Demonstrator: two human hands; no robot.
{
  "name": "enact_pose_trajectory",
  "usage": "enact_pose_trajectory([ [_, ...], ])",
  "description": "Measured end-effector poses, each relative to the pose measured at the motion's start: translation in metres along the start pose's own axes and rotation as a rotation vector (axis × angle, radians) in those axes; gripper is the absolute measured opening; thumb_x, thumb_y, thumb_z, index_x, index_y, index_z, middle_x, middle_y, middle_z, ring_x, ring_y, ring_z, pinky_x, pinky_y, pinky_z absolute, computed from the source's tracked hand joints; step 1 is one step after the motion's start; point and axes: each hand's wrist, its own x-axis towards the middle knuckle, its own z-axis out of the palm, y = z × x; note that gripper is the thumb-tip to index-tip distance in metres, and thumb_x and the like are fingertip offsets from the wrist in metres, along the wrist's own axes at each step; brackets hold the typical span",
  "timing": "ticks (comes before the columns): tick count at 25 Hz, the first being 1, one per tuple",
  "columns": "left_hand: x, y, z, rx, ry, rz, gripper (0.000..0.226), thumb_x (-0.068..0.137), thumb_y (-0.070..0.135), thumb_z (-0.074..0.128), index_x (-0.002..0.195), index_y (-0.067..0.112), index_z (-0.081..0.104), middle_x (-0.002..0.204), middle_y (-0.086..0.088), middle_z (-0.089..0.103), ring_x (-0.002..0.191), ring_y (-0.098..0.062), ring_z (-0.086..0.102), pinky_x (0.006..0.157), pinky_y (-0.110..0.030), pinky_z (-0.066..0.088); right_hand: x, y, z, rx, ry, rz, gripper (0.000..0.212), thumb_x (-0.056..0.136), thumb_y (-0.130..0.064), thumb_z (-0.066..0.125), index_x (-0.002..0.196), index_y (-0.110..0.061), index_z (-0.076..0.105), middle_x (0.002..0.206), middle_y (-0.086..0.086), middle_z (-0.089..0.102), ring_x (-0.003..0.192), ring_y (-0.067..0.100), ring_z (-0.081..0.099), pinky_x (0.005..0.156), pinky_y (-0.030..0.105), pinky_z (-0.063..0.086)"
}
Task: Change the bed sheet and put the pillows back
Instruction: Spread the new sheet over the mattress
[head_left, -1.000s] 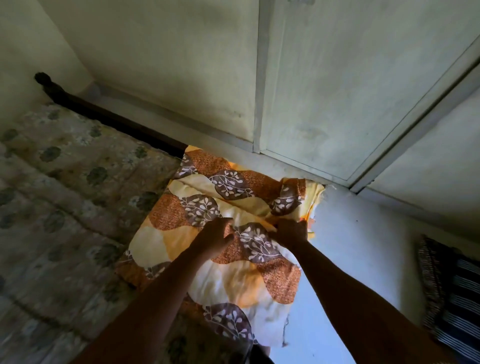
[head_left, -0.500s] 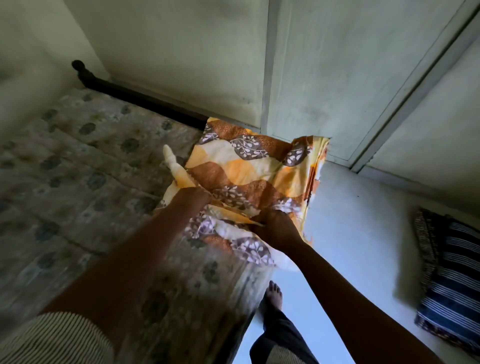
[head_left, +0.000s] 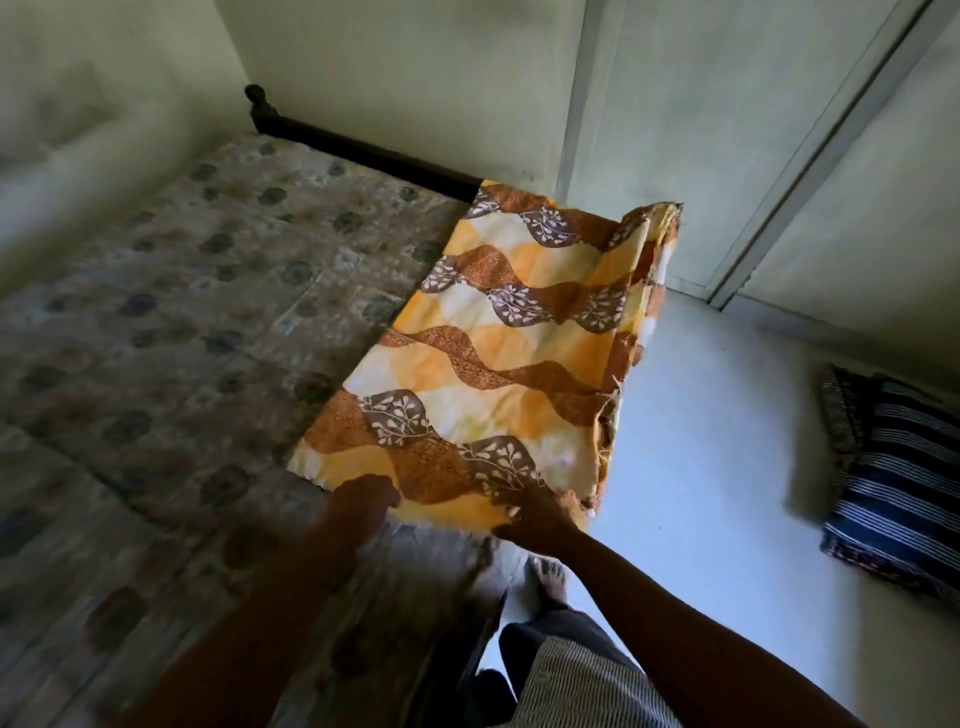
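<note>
A bare mattress (head_left: 171, 322) with a faded flower print fills the left, with a dark wooden bed frame (head_left: 363, 150) along its far edge by the wall. On the mattress's right side lies the bed sheet (head_left: 498, 353), orange, yellow and brown with leaf patches, its right edge bunched in layers. The left hand (head_left: 366, 499) grips the sheet's near edge with curled fingers. The right hand (head_left: 540, 519) pinches the near right corner. Below it a bare foot (head_left: 548, 577) stands on the pale floor (head_left: 717, 467). At far right a dark striped pillow (head_left: 893, 478) lies on the floor, well apart from the bed.
</note>
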Motion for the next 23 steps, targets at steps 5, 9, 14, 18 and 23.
enact_pose_trajectory([
  [5, 0.0, 0.006, 0.022, -0.111, -0.007, 0.009, 0.029, 0.087, 0.02, 0.056, 0.115, 0.015, 0.064, 0.117, -0.009, 0.062, 0.115, -0.024, 0.055, 0.092, -0.034, 0.047, -0.011, 0.019, -0.01, 0.078, 0.072, 0.049, 0.036, 0.088, -0.025, 0.062, 0.123, -0.018, 0.06, 0.124, 0.01, 0.058, 0.111, 0.022, 0.057, 0.095, 0.026, 0.04],
  [9, 0.051, 0.016, 0.003, -0.074, 0.006, 0.049, 0.039, 0.091, 0.021, 0.053, 0.13, 0.018, 0.053, 0.138, -0.003, 0.048, 0.128, -0.02, 0.044, 0.101, -0.031, 0.039, 0.027, 0.028, -0.05, 0.141, 0.186, 0.045, 0.03, 0.089, -0.02, 0.061, 0.118, -0.015, 0.063, 0.121, 0.009, 0.06, 0.103, 0.021, 0.061, 0.088, 0.022, 0.042],
  [14, 0.11, 0.021, -0.004, -0.033, -0.081, 0.06, 0.052, 0.093, 0.023, 0.052, 0.142, 0.021, 0.036, 0.145, -0.003, 0.037, 0.13, -0.02, 0.04, 0.098, -0.032, 0.043, 0.119, 0.046, -0.081, 0.102, 0.273, 0.123, 0.043, 0.09, -0.025, 0.059, 0.131, -0.012, 0.051, 0.132, 0.012, 0.053, 0.115, 0.024, 0.054, 0.093, 0.024, 0.038],
  [18, 0.132, 0.038, 0.008, -0.068, -0.177, 0.043, 0.067, 0.092, 0.026, 0.054, 0.148, 0.025, 0.018, 0.154, -0.003, 0.021, 0.137, -0.021, 0.03, 0.106, -0.034, 0.038, 0.173, 0.075, -0.065, 0.016, 0.205, 0.294, 0.072, 0.089, -0.043, 0.055, 0.146, -0.012, 0.024, 0.149, 0.016, 0.029, 0.136, 0.033, 0.029, 0.109, 0.042, 0.026],
  [23, 0.13, 0.042, 0.011, 0.058, -0.038, 0.095, 0.083, 0.085, 0.011, 0.061, 0.15, 0.024, 0.01, 0.157, -0.007, 0.013, 0.143, -0.026, 0.02, 0.111, -0.046, 0.03, 0.144, 0.046, -0.061, -0.145, 0.119, 0.039, 0.04, 0.092, -0.047, 0.048, 0.126, -0.027, 0.054, 0.115, 0.009, 0.065, 0.105, 0.029, 0.061, 0.087, 0.036, 0.048],
])
